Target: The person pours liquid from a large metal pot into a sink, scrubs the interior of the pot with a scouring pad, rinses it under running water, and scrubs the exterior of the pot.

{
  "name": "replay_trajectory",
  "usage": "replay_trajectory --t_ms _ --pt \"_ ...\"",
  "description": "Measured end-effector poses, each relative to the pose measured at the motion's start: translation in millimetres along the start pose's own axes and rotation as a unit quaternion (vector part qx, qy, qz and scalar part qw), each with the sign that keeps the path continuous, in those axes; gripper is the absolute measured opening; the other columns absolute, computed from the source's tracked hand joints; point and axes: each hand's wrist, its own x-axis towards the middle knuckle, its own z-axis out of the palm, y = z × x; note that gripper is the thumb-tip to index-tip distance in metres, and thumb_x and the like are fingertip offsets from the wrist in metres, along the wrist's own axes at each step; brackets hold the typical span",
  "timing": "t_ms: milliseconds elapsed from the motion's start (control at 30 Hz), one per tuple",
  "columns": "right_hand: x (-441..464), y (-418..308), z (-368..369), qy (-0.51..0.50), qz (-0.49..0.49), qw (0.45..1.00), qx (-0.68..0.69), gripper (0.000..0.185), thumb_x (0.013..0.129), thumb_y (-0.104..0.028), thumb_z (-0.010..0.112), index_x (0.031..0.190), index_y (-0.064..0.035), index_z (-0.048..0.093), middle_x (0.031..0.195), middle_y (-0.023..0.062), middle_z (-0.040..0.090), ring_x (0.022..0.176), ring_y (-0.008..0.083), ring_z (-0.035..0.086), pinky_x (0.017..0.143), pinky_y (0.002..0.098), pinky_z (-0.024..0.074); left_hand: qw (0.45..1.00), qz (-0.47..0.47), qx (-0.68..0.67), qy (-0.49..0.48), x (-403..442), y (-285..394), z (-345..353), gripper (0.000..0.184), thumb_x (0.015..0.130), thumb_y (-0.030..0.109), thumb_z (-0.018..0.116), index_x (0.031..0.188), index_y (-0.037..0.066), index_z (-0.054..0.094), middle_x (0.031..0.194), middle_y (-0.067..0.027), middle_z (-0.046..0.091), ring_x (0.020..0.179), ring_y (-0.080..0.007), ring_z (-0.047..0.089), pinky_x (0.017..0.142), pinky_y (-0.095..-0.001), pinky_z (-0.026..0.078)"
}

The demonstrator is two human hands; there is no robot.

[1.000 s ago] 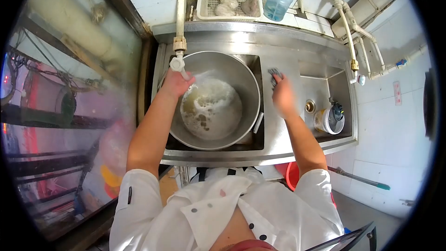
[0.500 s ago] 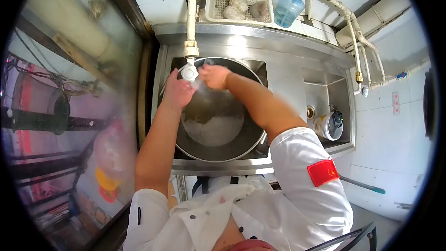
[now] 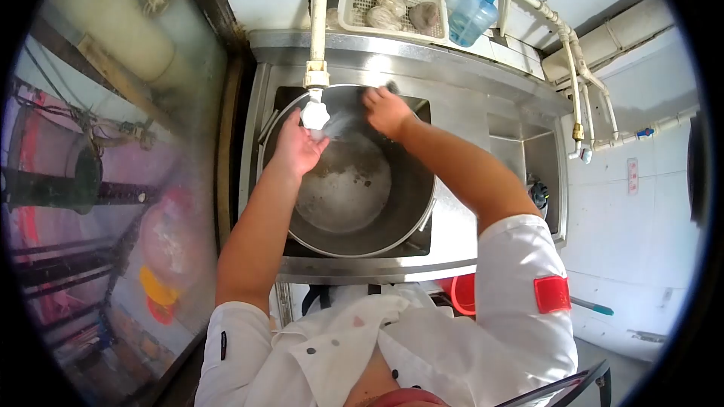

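A large round metal pot [image 3: 415, 218] sits in the left sink basin, with cloudy water [image 3: 343, 200] and dark bits in its bottom. My left hand [image 3: 299, 148] is beside and just under the white tap [image 3: 314, 114], its fingers apart and nothing visible in them. Water seems to run from the tap into the pot. At the pot's far rim, my right hand [image 3: 386, 114] has its fingers closed around a small dark scouring pad [image 3: 392, 87]. Most of the pad is hidden by the fingers.
A white plastic basket [image 3: 354, 19] with several bundled lumps and a blue plastic bottle [image 3: 473, 19] stand on the back ledge. The second sink basin [image 3: 520, 136] is on the right. A window [image 3: 181, 158] borders the left. A red bucket [image 3: 464, 294] is below the counter.
My right hand has moved from beside the tap rightward to the pot's far rim. My left hand stays near the tap, its fingers turned more upward. The camera view has shifted slightly.
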Motion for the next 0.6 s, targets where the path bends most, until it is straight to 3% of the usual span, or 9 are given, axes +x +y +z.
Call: replay_trajectory --t_ms 67,167,233,267,300,333,467,533,600 --pt "30 12 0 0.140 -0.064 0.988 -0.009 0.018 0.077 -0.026 0.061 0.080 -0.0166 0.077 0.115 0.0016 0.063 0.114 0.0216 0.050 0.092 0.0338 0.0371 1.000 -0.016 -0.004 -0.007 2 1 -3 0.056 0.104 0.049 0.036 0.137 0.006 0.049 0.142 -0.0099 0.052 0.137 -0.0260 0.040 0.121 -0.0447 0.016" --pt "37 1 18 0.125 -0.082 0.989 -0.015 0.022 0.081 -0.029 0.061 0.087 -0.0176 0.079 0.116 -0.0009 0.066 0.115 0.0213 0.051 0.092 0.0361 0.0364 1.000 -0.012 0.004 -0.014 -7 4 1 0.061 0.104 0.050 0.036 0.135 0.000 0.050 0.142 -0.0137 0.050 0.138 -0.0274 0.039 0.121 -0.0435 0.015" --pt "12 -13 35 -0.043 -0.072 0.995 -0.050 0.020 0.080 -0.027 0.061 0.081 -0.0150 0.077 0.113 -0.0007 0.065 0.112 0.0210 0.052 0.093 0.0372 0.0359 1.000 -0.007 0.007 -0.020 -10 3 0 0.064 0.104 0.051 0.037 0.133 -0.004 0.049 0.142 -0.0160 0.050 0.138 -0.0282 0.038 0.122 -0.0430 0.015" --pt "2 -28 54 -0.044 -0.081 0.994 -0.054 0.020 0.080 -0.027 0.061 0.081 -0.0150 0.077 0.113 -0.0007 0.065 0.112 0.0210 0.052 0.093 0.0372 0.0359 1.000 -0.005 0.014 -0.027 -10 3 -2 0.067 0.104 0.051 0.037 0.131 -0.009 0.049 0.141 -0.0184 0.049 0.138 -0.0291 0.038 0.122 -0.0425 0.015" --pt "-8 -45 77 -0.077 -0.053 0.992 -0.087 0.021 0.081 -0.027 0.061 0.083 -0.0144 0.077 0.114 -0.0002 0.065 0.112 0.0210 0.052 0.093 0.0382 0.0357 1.000 -0.015 0.011 -0.024 -6 2 -7 0.047 0.103 0.041 0.041 0.136 0.009 0.051 0.144 -0.0127 0.048 0.140 -0.0294 0.034 0.121 -0.0444 0.017" --pt "-11 -48 70 -0.109 -0.022 0.986 -0.121 0.022 0.081 -0.028 0.061 0.085 -0.0139 0.077 0.115 0.0003 0.065 0.113 0.0209 0.051 0.094 0.0391 0.0355 1.000 -0.014 0.006 -0.025 -4 1 -9 0.047 0.103 0.041 0.041 0.136 0.009 0.051 0.144 -0.0127 0.048 0.140 -0.0294 0.034 0.121 -0.0444 0.017" --pt "21 -11 29 -0.075 -0.033 0.994 -0.078 0.023 0.084 -0.027 0.060 0.089 -0.0128 0.077 0.117 0.0021 0.064 0.113 0.0216 0.052 0.094 0.0386 0.0355 1.000 -0.027 -0.014 -0.005 1 -1 -10 0.046 0.103 0.042 0.042 0.132 0.009 0.053 0.140 -0.0128 0.049 0.135 -0.0289 0.038 0.120 -0.0434 0.020" --pt "37 0 9 0.030 -0.031 0.996 -0.080 0.028 0.090 -0.030 0.059 0.104 -0.0155 0.077 0.121 0.0017 0.066 0.117 0.0215 0.051 0.094 0.0391 0.0334 1.000 -0.028 0.000 -0.010 -1 -2 -12 0.044 0.103 0.043 0.041 0.125 0.007 0.056 0.130 -0.0124 0.054 0.127 -0.0277 0.045 0.118 -0.0444 0.024" --pt "27 -8 33 0.036 -0.027 0.996 -0.075 0.028 0.091 -0.030 0.058 0.107 -0.0166 0.077 0.123 0.0019 0.066 0.118 0.0221 0.052 0.096 0.0384 0.0338 1.000 -0.025 0.003 -0.007 3 -4 -16 0.041 0.103 0.039 0.042 0.121 0.006 0.057 0.124 -0.0125 0.056 0.122 -0.0270 0.047 0.116 -0.0440 0.026"
